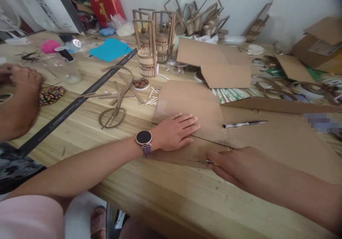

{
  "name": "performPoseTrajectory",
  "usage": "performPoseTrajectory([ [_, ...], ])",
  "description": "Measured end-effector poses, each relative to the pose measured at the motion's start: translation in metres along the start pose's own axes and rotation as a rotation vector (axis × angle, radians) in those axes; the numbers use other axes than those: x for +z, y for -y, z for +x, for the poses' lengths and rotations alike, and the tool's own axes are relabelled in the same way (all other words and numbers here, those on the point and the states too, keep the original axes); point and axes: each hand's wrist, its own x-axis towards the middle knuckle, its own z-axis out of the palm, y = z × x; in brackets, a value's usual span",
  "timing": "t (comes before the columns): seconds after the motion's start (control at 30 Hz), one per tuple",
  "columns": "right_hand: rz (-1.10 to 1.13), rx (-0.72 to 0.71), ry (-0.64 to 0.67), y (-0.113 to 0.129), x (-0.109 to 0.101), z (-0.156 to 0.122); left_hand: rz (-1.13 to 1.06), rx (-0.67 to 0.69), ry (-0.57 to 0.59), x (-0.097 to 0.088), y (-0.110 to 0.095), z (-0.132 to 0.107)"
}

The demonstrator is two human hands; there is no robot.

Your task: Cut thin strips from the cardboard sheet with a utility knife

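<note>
Cardboard (280, 148) lies along the near edge of the surface (171, 185); the left hand (173, 132) presses it, fingers spread, while the right hand (231, 164) pinches a mostly hidden object (208, 161).

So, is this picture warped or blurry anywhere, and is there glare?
In the head view: edges look stretched, the top right corner is dark; pixelation hides a patch at far right; the background baskets look soft, the left hand clearer; a shiny spot glints left of the blue sheets.

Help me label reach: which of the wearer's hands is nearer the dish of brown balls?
Left. The left hand is right of the dish and closer to the camera; the right hand is farther right.
</note>
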Motion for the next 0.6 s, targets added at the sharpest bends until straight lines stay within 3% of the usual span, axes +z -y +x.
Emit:
performPoseTrajectory([
  [0.07, -0.063, 0.013, 0.067, 0.016, -0.009, 0.009, -0.01, -0.005, -0.008, 0.0, 0.001, 0.0],
  [0.27, -0.236, -0.169, -0.056, 0.059, -0.016, 0.046, -0.016, -0.056, -0.074, 0.003, 0.006, 0.001],
  [0.6, -0.283, -0.192, 0.005, 0.068, -0.027, 0.059, 0.004, -0.079, -0.085, 0.003, 0.005, 0.003],
])
